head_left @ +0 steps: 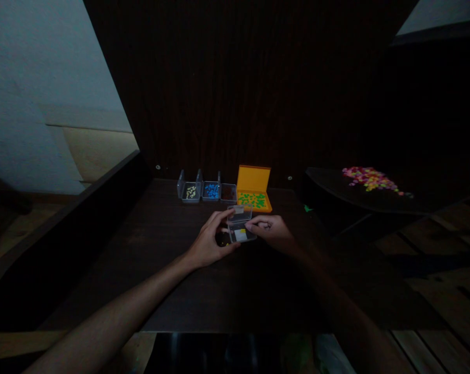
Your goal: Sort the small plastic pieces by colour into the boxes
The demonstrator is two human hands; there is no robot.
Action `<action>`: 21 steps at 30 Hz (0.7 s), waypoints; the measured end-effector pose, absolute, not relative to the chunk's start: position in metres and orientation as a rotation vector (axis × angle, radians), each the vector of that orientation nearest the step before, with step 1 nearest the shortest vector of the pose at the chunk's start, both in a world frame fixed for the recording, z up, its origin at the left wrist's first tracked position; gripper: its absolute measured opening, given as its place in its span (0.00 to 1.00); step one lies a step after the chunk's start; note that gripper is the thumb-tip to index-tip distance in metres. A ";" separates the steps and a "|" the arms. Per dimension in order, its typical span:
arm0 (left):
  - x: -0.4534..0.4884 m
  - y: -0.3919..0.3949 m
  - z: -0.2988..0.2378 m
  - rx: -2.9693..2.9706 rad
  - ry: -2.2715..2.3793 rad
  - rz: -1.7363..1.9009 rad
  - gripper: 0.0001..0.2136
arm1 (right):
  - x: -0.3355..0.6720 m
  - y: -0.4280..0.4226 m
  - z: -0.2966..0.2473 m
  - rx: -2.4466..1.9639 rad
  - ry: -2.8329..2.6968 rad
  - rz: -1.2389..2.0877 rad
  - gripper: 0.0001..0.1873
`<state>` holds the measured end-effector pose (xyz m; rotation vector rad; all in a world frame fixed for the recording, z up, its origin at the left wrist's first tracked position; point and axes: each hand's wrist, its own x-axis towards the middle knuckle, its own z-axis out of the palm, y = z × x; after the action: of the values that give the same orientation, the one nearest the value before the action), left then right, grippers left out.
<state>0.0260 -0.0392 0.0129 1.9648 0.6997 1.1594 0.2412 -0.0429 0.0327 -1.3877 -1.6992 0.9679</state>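
A small clear plastic box [240,228] with its lid up and something yellow inside sits on the dark wooden table [160,270]. My left hand [209,241] curls round the box's left side, thumb and fingers touching it. Pinched fingers of my right hand [270,229] press against the box's right edge. Behind the box stand an open orange case [253,189] holding green pieces, and three clear boxes: one with pale pieces [190,191], one with blue pieces [211,190], one with dark pieces [229,192].
A pile of mixed coloured pieces [369,179] lies on a dark round surface at the right. A dark panel rises behind the table. A raised dark edge [63,228] runs along the table's left side. The scene is dim.
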 end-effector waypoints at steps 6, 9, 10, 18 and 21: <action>0.023 -0.033 0.011 1.881 0.744 1.233 0.33 | 0.236 -0.042 0.028 -1.263 -1.650 0.888 0.18; 0.022 -0.030 0.010 1.832 0.760 1.257 0.34 | 0.233 -0.043 0.025 -1.236 -1.692 0.891 0.21; 0.022 -0.029 0.009 1.815 0.762 1.263 0.34 | 0.231 -0.043 0.024 -1.226 -1.703 0.898 0.21; 0.020 -0.022 0.008 1.673 0.708 1.247 0.35 | 0.225 -0.043 0.020 -1.226 -1.697 0.942 0.21; 0.019 -0.022 0.011 1.674 0.702 1.210 0.35 | 0.224 -0.044 0.019 -1.235 -1.702 0.960 0.21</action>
<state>0.0190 -0.0216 0.0106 1.6744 0.7016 1.2105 0.2244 -0.0437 0.0190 -1.2350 -1.7019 0.9604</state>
